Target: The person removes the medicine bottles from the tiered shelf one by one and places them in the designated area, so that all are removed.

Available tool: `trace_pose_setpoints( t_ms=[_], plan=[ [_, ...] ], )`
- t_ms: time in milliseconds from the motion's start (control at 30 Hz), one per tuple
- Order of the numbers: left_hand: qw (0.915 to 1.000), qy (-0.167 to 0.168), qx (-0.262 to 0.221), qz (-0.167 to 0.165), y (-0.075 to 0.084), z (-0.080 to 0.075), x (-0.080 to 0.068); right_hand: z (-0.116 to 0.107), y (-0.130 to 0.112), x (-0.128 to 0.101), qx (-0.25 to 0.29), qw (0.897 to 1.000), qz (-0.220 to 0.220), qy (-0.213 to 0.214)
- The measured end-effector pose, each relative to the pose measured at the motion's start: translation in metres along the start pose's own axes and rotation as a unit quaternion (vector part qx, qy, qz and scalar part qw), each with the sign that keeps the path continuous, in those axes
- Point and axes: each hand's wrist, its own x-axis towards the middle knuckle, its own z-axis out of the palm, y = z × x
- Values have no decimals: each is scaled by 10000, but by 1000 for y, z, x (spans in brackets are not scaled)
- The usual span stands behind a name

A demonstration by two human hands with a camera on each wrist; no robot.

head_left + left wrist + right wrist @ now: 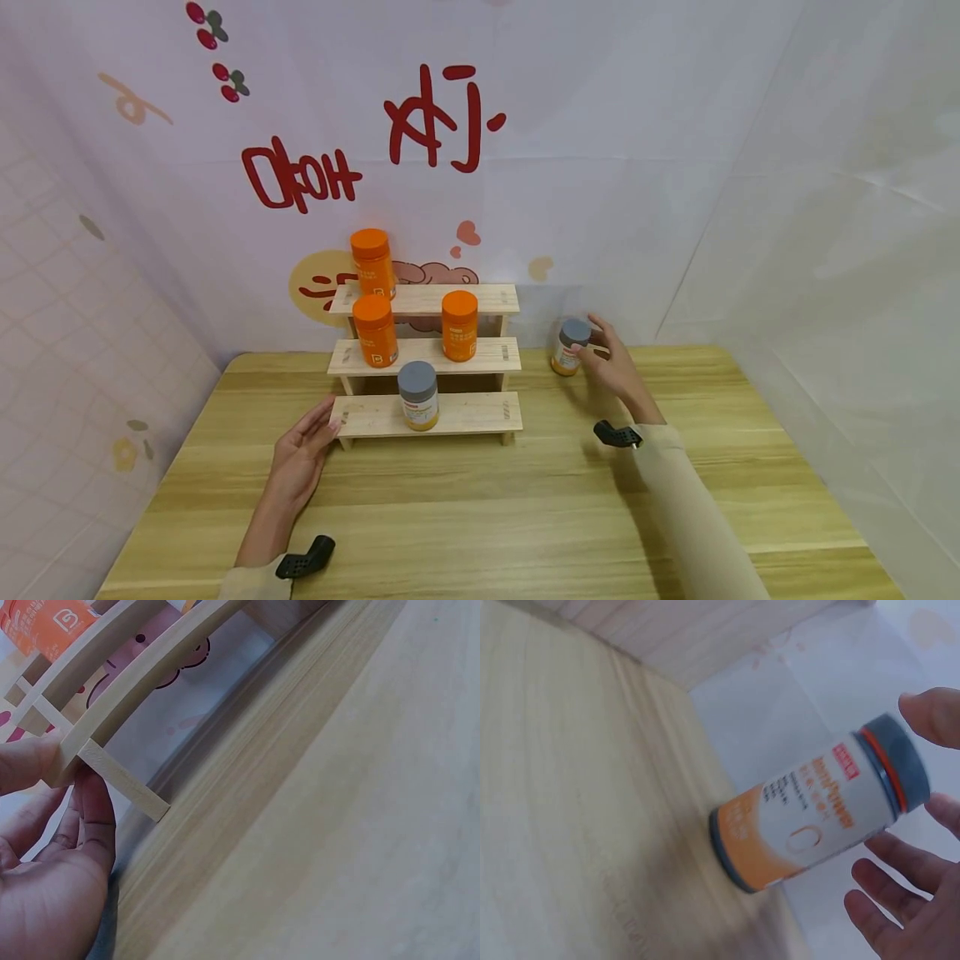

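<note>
Two hands work at a table. Right hand [615, 362], fingers spread and loose, reaches a grey-capped bottle [572, 347] just before its fingertips; likely light, rigid, slick plastic, best gripped round the body. Left hand [303, 450], relaxed, touches the rack [472, 414] corner.

I am seeing cream long sleeves covering both forearms down to the wrists. A small black perforated camera mount is sitting at the left wrist [303, 559], another black mount at the right wrist [617, 434].
</note>
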Motion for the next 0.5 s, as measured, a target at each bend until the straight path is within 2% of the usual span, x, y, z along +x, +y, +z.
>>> trace_pose_setpoints(
  t_ms=[267, 500],
  plan=[
    [9999, -59, -40, 73, -1, 0, 0, 2, -15, -6, -196, 9994, -154, 243],
    [9999, -45, -41, 84, -1, -1, 0, 5, 1, -1, -420, 9979, -345, 357]
  ],
)
